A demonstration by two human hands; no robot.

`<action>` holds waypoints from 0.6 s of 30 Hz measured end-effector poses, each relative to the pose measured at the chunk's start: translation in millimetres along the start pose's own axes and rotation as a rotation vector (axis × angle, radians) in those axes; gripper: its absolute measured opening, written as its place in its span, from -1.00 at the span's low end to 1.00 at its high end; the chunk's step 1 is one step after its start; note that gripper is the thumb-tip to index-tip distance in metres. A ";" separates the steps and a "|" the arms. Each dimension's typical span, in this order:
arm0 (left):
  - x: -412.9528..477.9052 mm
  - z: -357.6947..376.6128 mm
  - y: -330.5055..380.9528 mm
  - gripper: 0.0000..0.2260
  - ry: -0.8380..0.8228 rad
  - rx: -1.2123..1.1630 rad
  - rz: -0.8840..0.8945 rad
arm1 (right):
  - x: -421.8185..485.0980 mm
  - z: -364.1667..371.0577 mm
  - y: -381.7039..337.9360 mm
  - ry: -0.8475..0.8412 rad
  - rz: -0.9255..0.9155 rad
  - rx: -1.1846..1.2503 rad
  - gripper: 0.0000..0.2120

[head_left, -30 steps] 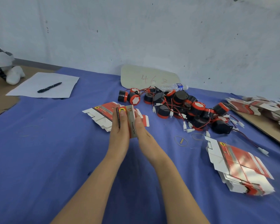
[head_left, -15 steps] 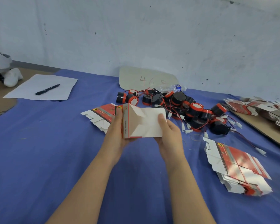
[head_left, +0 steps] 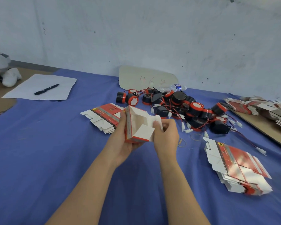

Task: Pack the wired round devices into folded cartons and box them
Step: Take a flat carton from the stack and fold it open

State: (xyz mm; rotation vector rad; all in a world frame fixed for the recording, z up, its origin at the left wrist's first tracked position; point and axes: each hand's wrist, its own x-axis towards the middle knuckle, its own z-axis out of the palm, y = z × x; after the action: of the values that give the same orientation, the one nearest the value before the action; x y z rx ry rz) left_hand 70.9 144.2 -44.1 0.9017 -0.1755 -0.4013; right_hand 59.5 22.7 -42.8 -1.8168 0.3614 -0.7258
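Above the blue cloth (head_left: 55, 151), left hand (head_left: 120, 144) and right hand (head_left: 166, 140) grip a carton (head_left: 137, 121), wired devices (head_left: 178, 99) heaped just behind.

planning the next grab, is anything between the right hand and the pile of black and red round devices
Nothing visible. Only blue cloth and loose white plugs lie between the right hand and the black-and-red round devices, though that hand pinches the red-and-white carton.

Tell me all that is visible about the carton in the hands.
The carton is thin card, printed red outside and white inside. It is opened into a box shape, its open end toward the camera, flaps not folded in. The left hand grips its left side and underside; the right hand pinches a white flap.
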 end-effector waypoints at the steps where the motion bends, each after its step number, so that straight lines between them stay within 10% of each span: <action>1: -0.2 0.4 -0.6 -0.51 0.001 0.008 -0.011 | -1.4 0.9 0.6 -0.006 -0.046 -0.046 -0.90; 18: -0.3 -14.0 2.0 -0.60 -0.106 -0.364 -0.068 | 5.5 -13.6 -3.7 -0.513 0.598 0.973 -0.67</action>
State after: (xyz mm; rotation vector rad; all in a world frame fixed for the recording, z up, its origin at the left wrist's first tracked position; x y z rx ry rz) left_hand 75.6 155.6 -51.1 0.5292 -0.1626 -0.5253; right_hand 54.7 10.9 -34.7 -0.8313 0.1394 0.0388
